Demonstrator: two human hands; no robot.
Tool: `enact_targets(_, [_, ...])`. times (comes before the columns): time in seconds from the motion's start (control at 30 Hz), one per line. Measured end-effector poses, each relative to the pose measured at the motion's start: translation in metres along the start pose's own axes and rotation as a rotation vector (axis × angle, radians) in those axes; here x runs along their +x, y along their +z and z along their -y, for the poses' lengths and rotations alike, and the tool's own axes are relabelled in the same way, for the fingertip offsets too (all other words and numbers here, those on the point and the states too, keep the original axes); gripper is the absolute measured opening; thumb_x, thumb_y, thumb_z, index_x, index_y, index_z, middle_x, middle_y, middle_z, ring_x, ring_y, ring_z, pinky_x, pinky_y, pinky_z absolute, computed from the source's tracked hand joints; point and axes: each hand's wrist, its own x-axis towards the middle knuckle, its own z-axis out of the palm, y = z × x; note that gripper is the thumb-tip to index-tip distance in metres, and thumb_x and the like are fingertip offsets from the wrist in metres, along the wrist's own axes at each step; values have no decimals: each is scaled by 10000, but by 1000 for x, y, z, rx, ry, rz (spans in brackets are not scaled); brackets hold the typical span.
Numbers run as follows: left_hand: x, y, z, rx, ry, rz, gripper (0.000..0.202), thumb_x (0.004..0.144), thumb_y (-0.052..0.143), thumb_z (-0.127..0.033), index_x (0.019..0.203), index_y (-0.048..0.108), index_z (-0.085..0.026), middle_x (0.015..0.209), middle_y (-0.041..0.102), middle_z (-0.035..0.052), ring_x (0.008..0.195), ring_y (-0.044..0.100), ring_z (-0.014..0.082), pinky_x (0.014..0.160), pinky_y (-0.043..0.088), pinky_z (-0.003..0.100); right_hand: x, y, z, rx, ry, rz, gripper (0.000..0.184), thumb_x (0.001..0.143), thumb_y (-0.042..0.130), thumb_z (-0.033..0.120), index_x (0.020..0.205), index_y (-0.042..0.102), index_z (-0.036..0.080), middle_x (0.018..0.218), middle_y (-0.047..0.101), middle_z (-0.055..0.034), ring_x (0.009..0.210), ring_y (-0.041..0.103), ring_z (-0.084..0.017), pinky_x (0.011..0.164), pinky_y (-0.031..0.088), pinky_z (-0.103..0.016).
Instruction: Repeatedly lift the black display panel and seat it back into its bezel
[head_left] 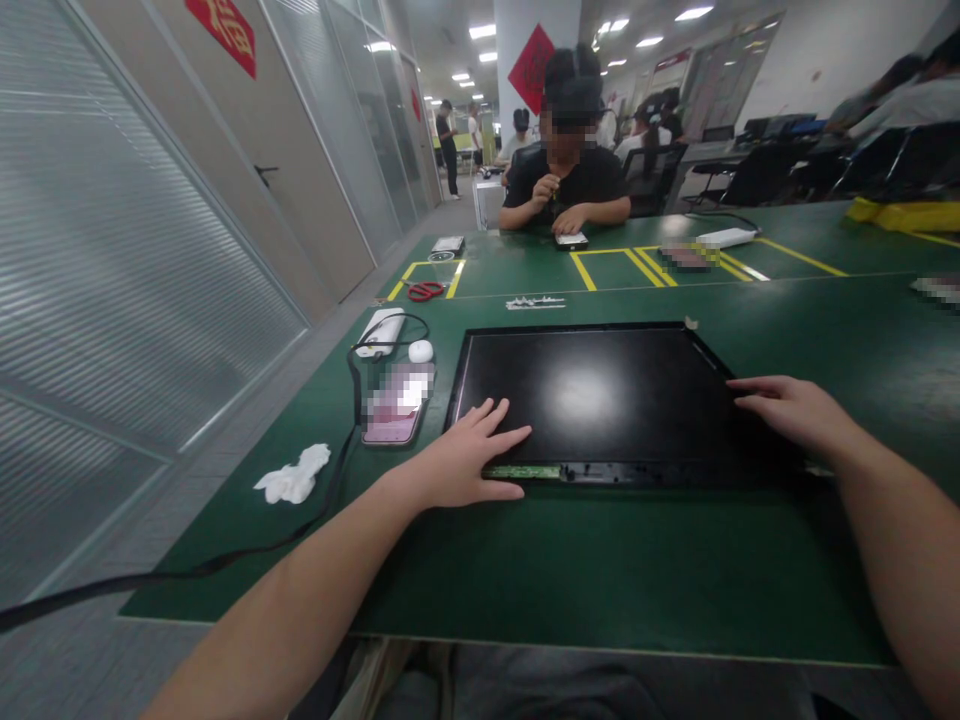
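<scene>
At mid-frame, flat on the green surface, black panel, long axis running left to right; left hand open, spread over the lower-left corner, farther onto it than right hand, at the right edge; cannot tell whether gripping there.

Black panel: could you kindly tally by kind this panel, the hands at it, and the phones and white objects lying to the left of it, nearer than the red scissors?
Black panel: 1
Hands: 2 (left hand, right hand)
Phone: 1
White objects: 3 (oblong device, round case, crumpled tissue)
Total: 7
</scene>
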Motion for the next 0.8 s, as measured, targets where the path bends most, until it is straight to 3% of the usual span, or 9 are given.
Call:
enact_targets(0.2, [-2,-4,4,-21,-36,-77,876,835,660,-668,1562,403,-252,1699,149,167,1563,114,382,1233,187,574,-3,-1,4,-6,33,5,459,683,645,445,1081,784,264,1015,761,-81,934,682,-285,835,514,-397])
enact_targets(0.33, [2,-2,15,-13,-261,-282,806,939,517,-600,1586,317,-161,1693,119,226,1567,76,384,1225,183,581,-5,-3,8,11,53,22,464,688,644,431,1099,779,263,1035,761,-77,960,681,-285,850,512,-394])
enact_targets(0.4, [5,1,23,-30,-384,-313,876,908,551,-599,1585,281,-111,1673,146,275,1554,79,433,1201,191,629,-5,-3,7,16,53,31,462,694,644,430,1102,779,263,1035,762,-75,974,680,-285,856,510,-389])
enact_targets(0.5, [8,6,35,-120,-442,-297,930,870,573,-630,1556,311,-60,1628,248,323,1539,144,456,1197,210,616,-3,-2,3,13,25,31,452,697,644,435,1090,785,264,1025,763,-77,968,680,-289,845,513,-389])
enact_targets(0.67, [10,6,46,-122,-358,-357,672,912,529,-498,1468,454,-128,1553,455,237,1489,342,398,1194,265,569,0,0,-1,28,3,18,472,692,647,438,1105,786,255,988,766,-83,927,685,-288,819,518,-395])
enact_targets(0.8, [13,2,49,-179,-373,-430,502,908,511,-360,1356,573,-142,1415,605,195,1373,509,355,1162,350,515,-2,0,2,48,39,37,480,698,648,430,1120,783,244,1014,765,-84,967,680,-283,834,512,-379])
